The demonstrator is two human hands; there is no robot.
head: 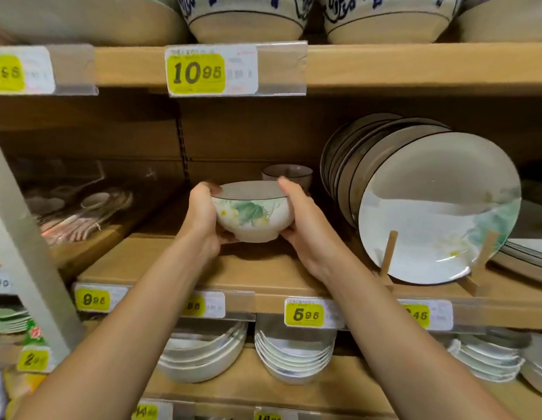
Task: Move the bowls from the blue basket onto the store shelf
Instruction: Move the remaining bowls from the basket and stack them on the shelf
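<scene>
Presently, item in hand: one white bowl (pixel 253 212) with a green leaf print, upright. The left hand (pixel 203 216) and right hand (pixel 303 225) cup it from either side, fingers curled round its wall and under its foot.

Position: low over the middle shelf (pixel 263 268), by my judgement not yet set down.

Nearby:
- a second bowl (pixel 289 174) at one o'clock, further back on the shelf
- standing plates (pixel 415 192) at three o'clock

Blue basket: out of sight, so the number of bowls left cannot be told.
</scene>
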